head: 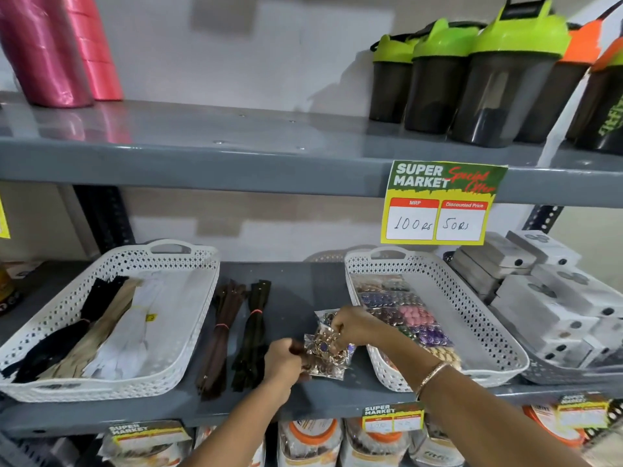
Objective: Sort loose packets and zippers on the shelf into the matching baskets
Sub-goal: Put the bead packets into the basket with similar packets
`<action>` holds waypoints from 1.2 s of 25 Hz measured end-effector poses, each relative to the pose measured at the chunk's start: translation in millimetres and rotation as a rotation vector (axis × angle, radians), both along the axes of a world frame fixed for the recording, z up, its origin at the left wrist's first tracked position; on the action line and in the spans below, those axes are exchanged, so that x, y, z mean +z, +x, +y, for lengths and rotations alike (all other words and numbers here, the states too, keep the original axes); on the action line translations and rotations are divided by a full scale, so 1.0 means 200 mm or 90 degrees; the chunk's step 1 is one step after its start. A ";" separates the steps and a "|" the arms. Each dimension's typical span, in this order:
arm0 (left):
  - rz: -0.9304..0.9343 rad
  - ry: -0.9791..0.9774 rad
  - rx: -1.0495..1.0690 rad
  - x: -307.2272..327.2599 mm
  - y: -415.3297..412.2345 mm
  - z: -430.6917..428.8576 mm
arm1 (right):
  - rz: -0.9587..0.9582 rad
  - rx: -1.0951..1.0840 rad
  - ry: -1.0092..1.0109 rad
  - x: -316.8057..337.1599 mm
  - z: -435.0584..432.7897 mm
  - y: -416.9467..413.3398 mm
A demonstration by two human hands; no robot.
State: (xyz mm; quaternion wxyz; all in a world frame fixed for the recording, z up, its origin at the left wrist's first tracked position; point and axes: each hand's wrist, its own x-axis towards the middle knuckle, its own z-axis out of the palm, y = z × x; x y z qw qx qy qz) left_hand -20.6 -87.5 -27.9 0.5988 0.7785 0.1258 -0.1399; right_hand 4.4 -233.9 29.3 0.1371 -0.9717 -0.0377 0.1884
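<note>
Two white lattice baskets stand on the grey middle shelf point(296, 291). The left basket point(188, 332) holds black, beige and white zipper bundles point(111, 325). The right basket point(488, 335) holds clear packets of coloured buttons point(411, 315). Between them lie a brown zipper bundle point(220, 332) and a dark zipper bundle point(253, 335). Beside these sit loose clear packets of gold and purple buttons point(325, 357). My left hand point(281, 364) grips the lower packet's left edge. My right hand point(352, 326) pinches the packets from above.
Stacked white and grey boxes point(546, 298) fill a tray at the right. A price sign point(441, 203) hangs from the upper shelf, which carries shaker bottles point(472, 82) and pink ribbon rolls point(57, 52). Bagged goods point(310, 443) sit on the shelf below.
</note>
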 end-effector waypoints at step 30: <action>-0.134 0.399 -0.273 0.34 -0.15 -0.78 | 0.079 -0.148 0.014 0.07 -0.86 -0.22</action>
